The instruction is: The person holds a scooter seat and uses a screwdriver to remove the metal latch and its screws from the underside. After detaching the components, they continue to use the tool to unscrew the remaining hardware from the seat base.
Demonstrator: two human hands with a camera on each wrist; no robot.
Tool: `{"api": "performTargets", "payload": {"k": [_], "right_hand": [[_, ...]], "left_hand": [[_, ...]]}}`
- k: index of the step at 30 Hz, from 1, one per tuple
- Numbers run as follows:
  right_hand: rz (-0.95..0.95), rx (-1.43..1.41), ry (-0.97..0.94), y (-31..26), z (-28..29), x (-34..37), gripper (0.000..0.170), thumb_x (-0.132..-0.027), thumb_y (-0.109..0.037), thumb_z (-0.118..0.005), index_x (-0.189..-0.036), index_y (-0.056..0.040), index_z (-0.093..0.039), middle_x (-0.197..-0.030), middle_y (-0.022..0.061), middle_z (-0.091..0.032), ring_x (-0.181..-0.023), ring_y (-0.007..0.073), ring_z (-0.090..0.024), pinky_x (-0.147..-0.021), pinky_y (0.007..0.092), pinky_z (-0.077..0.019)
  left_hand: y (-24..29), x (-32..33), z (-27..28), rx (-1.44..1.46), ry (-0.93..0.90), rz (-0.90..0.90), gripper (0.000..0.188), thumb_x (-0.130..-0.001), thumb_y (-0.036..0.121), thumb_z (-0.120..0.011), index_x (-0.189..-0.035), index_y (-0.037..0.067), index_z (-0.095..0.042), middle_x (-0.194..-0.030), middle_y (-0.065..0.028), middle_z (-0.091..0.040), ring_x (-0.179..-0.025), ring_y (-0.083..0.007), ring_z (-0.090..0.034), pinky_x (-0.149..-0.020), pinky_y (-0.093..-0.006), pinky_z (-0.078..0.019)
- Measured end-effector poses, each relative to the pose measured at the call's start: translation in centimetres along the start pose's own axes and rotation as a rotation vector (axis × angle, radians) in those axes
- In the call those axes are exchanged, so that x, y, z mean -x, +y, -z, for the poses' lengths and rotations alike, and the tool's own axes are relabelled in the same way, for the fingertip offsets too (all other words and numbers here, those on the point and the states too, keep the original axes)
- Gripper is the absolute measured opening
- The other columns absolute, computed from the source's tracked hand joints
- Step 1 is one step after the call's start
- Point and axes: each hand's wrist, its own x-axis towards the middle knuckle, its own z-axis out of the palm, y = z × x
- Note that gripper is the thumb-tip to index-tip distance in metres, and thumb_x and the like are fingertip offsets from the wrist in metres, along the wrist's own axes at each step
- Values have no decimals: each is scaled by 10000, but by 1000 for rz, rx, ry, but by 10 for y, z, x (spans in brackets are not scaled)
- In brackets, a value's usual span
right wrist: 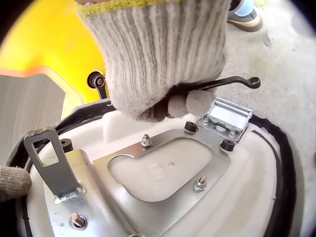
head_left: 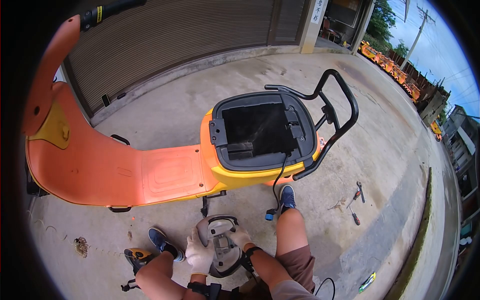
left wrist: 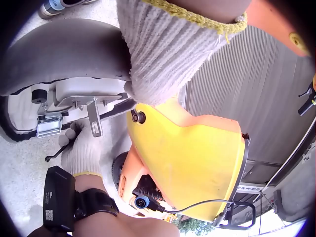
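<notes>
An upturned scooter seat point(head_left: 227, 256) rests at the person's lap, its pale underside with metal bracket point(right wrist: 148, 195) and latch hinge point(right wrist: 228, 118) facing up. The gloved left hand point(head_left: 199, 254) point(left wrist: 163, 54) grips the seat's side rim; in the right wrist view only a fingertip of it shows at the left edge. The gloved right hand point(head_left: 240, 236) point(left wrist: 83, 148) point(right wrist: 163, 64) curls round a dark wrench point(right wrist: 242, 81) point(left wrist: 54, 154), just above the underside near the hinge. Threaded studs with nuts point(right wrist: 200, 183) stand on the bracket below this hand.
An orange and yellow scooter point(head_left: 172, 170) point(left wrist: 182, 158) stands ahead with its seat compartment point(head_left: 257, 125) uncovered. A cable with a blue connector point(head_left: 269, 216) point(left wrist: 142, 201) hangs from it. Screwdrivers point(head_left: 356, 218) and a spanner point(head_left: 360, 192) lie on the concrete at right, a green-yellow packet point(head_left: 367, 282) nearer.
</notes>
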Motion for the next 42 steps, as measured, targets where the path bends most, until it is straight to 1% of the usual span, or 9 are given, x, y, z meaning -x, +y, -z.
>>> {"api": "performTargets", "payload": {"k": [6,11,14,23,27,29,33,35,42], "right_hand": [[-58,58,41,9,-17,-21,553,-900,-470,-495,-1139,-5,-676,-1194,262,-642,-1150,412,-591,-1006,460,-442],[91,40,-230,15,-21,-26,600,-932,-486,-439,-1128,28,-679,-1170,283,-649,-1125,409,-610,-975,447,-453],[-49,-110,-274,-8,-11,-7,609,-920,-499,-450,-1096,33,-688,-1115,269,-675,-1065,385,-645,-935,428,-469],[-49,-29,-351,-23,-4,-2,609,-934,-476,-415,-1080,52,-681,-1092,277,-677,-1055,396,-643,-926,421,-465],[24,-19,-325,-16,-12,-7,565,-952,-423,-384,-1063,44,-680,-1111,299,-658,-1078,429,-618,-937,445,-456],[213,102,-295,-13,-12,-8,609,-968,-478,-381,-983,48,-689,-928,256,-692,-860,346,-686,-778,432,-517],[250,157,-228,0,-25,-19,557,-980,-425,-371,-993,34,-686,-1006,283,-677,-989,407,-649,-891,470,-481],[372,232,-212,0,-23,-15,523,-987,-405,-378,-995,25,-677,-1052,286,-657,-1056,435,-607,-947,489,-445],[380,210,-121,17,-35,-24,443,-956,-410,-458,-1002,-36,-689,-1050,268,-660,-1026,423,-626,-908,498,-474]], "left_hand": [[-1,0,-1,4,4,-8,815,-811,308,-686,-1505,79,-325,-1283,-250,-526,-1118,-400,-603,-911,-440,-533],[2,0,2,-11,-20,17,809,-811,317,-683,-1500,80,-332,-1268,-244,-534,-1118,-399,-604,-910,-438,-533],[-3,-1,-4,-25,7,-2,798,-811,322,-683,-1494,84,-346,-1258,-241,-538,-1107,-395,-608,-908,-439,-532],[8,3,8,23,-2,15,763,-805,297,-686,-1464,58,-386,-1260,-253,-550,-1133,-403,-591,-945,-438,-510],[7,3,7,12,-6,19,770,-804,299,-688,-1470,64,-381,-1263,-251,-548,-1134,-403,-591,-943,-437,-511],[8,3,8,8,0,21,774,-804,301,-691,-1474,72,-378,-1265,-247,-546,-1132,-402,-591,-940,-436,-512],[6,3,7,19,-10,27,776,-805,305,-692,-1477,77,-377,-1275,-248,-542,-1136,-402,-590,-941,-435,-512],[1,1,0,-41,32,2,775,-817,340,-679,-1485,93,-374,-1233,-204,-550,-1056,-383,-629,-876,-444,-539],[-6,-1,-5,-38,33,-29,790,-817,338,-677,-1495,94,-354,-1239,-215,-546,-1074,-385,-621,-879,-446,-537]]}}
